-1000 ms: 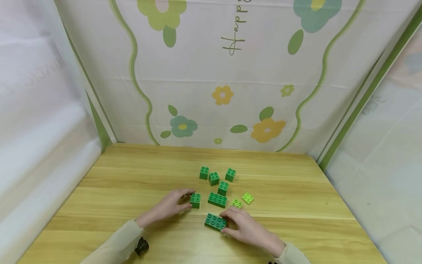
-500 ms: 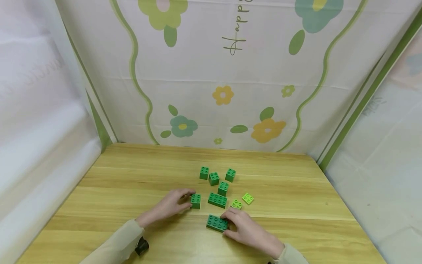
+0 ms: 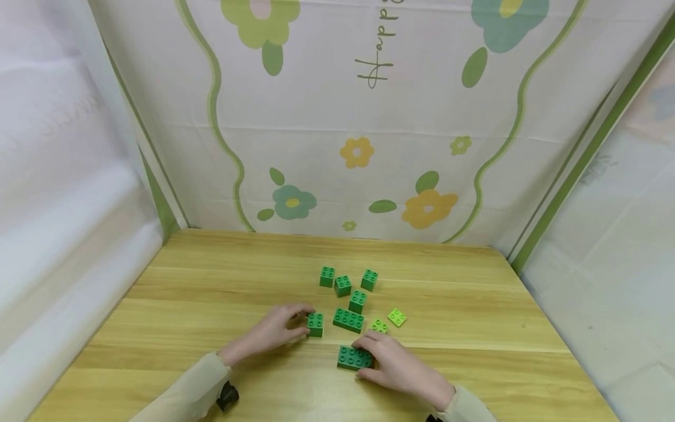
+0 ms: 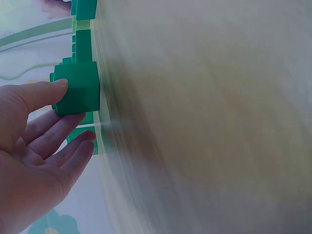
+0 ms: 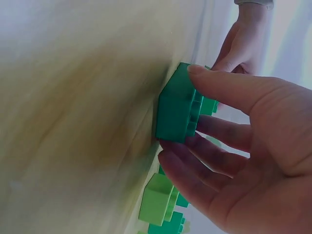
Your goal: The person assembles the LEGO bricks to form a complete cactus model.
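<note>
In the head view my left hand (image 3: 274, 330) holds a small square green toy brick (image 3: 315, 326) on the table by its left side. The left wrist view shows the thumb on one face of that brick (image 4: 79, 90) and fingers on the far side. Nearer the front, my right hand (image 3: 395, 366) grips the right end of a longer dark green brick (image 3: 348, 358). Its thumb lies along one long side of this brick (image 5: 174, 111) in the right wrist view, with fingertips at the other side. The two held bricks are apart.
Behind the hands lie another long green brick (image 3: 348, 320) and several small green ones, among them one brick (image 3: 357, 301) just behind it. Two flat lime bricks, one brick (image 3: 379, 326) by my right fingers, sit right. A flowered cloth (image 3: 321, 117) rises behind the wooden table (image 3: 211, 275).
The long brick in my right hand has shifted right and turned until nearly square to the table's front edge. My left hand's small brick has slid slightly right and toward me.
</note>
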`<control>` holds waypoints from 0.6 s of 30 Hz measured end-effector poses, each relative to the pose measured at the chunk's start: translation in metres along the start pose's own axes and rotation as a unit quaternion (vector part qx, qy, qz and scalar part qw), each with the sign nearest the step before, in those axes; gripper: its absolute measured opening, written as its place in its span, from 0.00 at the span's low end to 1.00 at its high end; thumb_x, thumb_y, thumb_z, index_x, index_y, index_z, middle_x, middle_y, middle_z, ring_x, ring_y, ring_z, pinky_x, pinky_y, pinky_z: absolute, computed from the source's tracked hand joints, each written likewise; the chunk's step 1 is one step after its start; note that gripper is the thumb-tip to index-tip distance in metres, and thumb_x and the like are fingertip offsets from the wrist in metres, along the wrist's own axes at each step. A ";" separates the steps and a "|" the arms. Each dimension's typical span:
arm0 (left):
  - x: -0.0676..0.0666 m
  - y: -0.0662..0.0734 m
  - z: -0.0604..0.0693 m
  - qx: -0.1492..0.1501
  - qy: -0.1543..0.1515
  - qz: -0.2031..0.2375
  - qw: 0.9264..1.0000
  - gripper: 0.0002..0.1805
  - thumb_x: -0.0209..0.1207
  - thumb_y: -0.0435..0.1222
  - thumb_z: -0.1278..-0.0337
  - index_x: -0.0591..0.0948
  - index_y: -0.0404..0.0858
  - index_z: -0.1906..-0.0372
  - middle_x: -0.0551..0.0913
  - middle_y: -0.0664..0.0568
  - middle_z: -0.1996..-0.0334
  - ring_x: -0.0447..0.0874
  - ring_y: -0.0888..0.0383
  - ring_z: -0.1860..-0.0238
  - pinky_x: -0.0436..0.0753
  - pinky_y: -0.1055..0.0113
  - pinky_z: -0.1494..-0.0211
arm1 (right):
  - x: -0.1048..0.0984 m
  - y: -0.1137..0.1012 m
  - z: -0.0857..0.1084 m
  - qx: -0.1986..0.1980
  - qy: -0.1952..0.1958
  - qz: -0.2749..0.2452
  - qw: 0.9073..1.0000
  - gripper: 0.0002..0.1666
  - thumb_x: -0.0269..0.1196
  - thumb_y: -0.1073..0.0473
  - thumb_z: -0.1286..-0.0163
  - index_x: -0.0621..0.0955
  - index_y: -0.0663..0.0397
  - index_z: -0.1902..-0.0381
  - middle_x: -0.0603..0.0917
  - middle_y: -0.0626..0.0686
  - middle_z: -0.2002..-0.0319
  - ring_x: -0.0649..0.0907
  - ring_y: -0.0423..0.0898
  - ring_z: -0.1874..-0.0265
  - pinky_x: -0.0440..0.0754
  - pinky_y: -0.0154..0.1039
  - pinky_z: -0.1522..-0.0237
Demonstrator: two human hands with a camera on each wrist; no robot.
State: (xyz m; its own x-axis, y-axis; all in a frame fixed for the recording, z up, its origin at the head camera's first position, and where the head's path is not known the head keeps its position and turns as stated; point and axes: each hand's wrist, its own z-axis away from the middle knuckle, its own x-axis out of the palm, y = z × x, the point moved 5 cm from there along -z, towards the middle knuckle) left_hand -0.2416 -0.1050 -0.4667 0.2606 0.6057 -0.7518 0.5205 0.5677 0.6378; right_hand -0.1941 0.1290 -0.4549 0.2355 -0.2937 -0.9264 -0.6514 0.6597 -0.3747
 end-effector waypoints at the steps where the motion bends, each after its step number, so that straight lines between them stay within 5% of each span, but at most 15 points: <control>1: 0.000 0.001 0.000 0.002 -0.001 0.002 1.000 0.21 0.65 0.34 0.40 0.78 0.32 0.43 0.84 0.40 0.46 0.84 0.44 0.45 0.84 0.50 0.41 | 0.001 0.000 -0.001 -0.001 0.002 0.001 1.000 0.24 0.71 0.51 0.37 0.81 0.54 0.45 0.85 0.50 0.48 0.83 0.42 0.49 0.85 0.38 0.46; 18: 0.006 0.003 -0.001 0.004 -0.013 0.018 1.000 0.21 0.65 0.34 0.41 0.79 0.33 0.43 0.85 0.42 0.46 0.84 0.45 0.45 0.84 0.53 0.41 | -0.003 0.003 -0.001 -0.001 0.009 -0.033 0.999 0.19 0.69 0.57 0.36 0.82 0.54 0.48 0.85 0.49 0.51 0.83 0.39 0.52 0.85 0.34 0.49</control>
State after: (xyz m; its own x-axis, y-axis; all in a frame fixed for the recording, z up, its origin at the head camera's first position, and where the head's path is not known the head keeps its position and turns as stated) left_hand -0.2393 -0.0997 -0.4693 0.3000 0.6105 -0.7330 0.5178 0.5411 0.6626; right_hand -0.1976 0.1311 -0.4532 0.2650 -0.3490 -0.8989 -0.6360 0.6374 -0.4350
